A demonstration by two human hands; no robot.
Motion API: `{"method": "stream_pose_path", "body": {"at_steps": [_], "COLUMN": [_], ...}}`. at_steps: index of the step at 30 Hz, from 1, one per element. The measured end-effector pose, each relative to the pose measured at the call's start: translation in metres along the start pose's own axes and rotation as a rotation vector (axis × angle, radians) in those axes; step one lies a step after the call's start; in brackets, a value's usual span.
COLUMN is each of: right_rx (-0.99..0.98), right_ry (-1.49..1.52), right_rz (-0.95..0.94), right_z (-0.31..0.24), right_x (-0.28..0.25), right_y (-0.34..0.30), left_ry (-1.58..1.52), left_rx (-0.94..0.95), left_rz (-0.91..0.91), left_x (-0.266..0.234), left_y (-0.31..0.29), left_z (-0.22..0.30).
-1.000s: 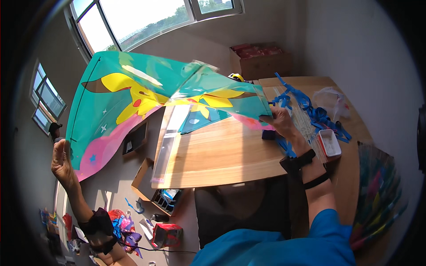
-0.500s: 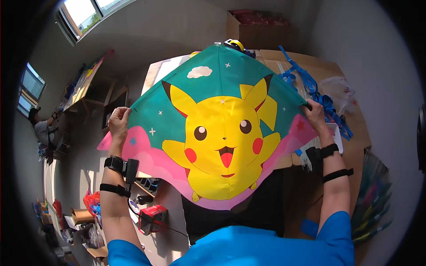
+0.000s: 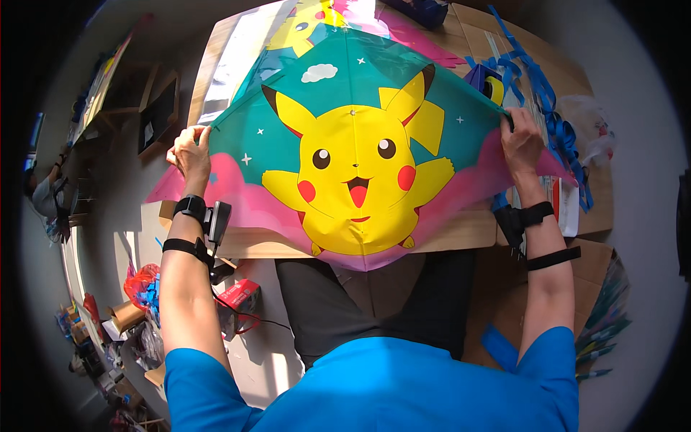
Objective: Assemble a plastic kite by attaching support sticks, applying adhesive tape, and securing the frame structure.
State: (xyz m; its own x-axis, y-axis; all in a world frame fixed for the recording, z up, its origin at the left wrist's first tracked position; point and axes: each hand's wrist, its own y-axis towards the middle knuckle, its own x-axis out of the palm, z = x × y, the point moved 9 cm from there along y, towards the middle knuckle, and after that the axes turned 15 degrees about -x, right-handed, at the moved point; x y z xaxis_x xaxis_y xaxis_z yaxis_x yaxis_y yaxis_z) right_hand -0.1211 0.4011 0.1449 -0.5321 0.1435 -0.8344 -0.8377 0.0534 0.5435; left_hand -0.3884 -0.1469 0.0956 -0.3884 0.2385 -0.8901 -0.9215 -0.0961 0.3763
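Observation:
A diamond-shaped kite (image 3: 356, 180) with a yellow cartoon character on a green and pink ground is stretched between my hands over the table's near edge. Fingers and thumb of my left hand (image 3: 191, 153) pinch its left side near the green upper edge. On the opposite side, my right hand (image 3: 523, 137) grips the other end of that edge. The kite's lower tip hangs over my lap. Beyond its top, a similar yellow, green and pink sheet (image 3: 306, 30) lies on the table, partly covered by the held one.
The wooden table (image 3: 461, 229) bears a yellow tape roll (image 3: 494, 89) in a dark holder and tangled blue ribbon (image 3: 540, 79) at right. A clear plastic bag (image 3: 590, 122) lies beyond. A red box (image 3: 241, 295) stands on the floor at left. Another person (image 3: 47, 191) sits far left.
My view has tipped down toward the table. The kite now lies lower and flatter over the table, uncovering the sheet and tape behind it. Both hands keep their hold.

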Motion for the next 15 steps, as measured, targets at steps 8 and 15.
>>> {"method": "stream_pose_path", "body": {"at_steps": [8, 15], "right_rx": [-0.15, -0.187], "right_ry": [-0.035, 0.436], "right_rz": [0.224, -0.474], "right_z": [-0.1, -0.231], "right_x": [-0.044, 0.07], "right_y": [-0.011, -0.13], "left_ry": [-0.274, 0.004], "left_rx": [0.299, 0.497], "left_rz": [-0.113, -0.601], "left_x": [-0.02, 0.036], "left_y": [-0.103, -0.276], "left_z": [0.1, 0.123]}}
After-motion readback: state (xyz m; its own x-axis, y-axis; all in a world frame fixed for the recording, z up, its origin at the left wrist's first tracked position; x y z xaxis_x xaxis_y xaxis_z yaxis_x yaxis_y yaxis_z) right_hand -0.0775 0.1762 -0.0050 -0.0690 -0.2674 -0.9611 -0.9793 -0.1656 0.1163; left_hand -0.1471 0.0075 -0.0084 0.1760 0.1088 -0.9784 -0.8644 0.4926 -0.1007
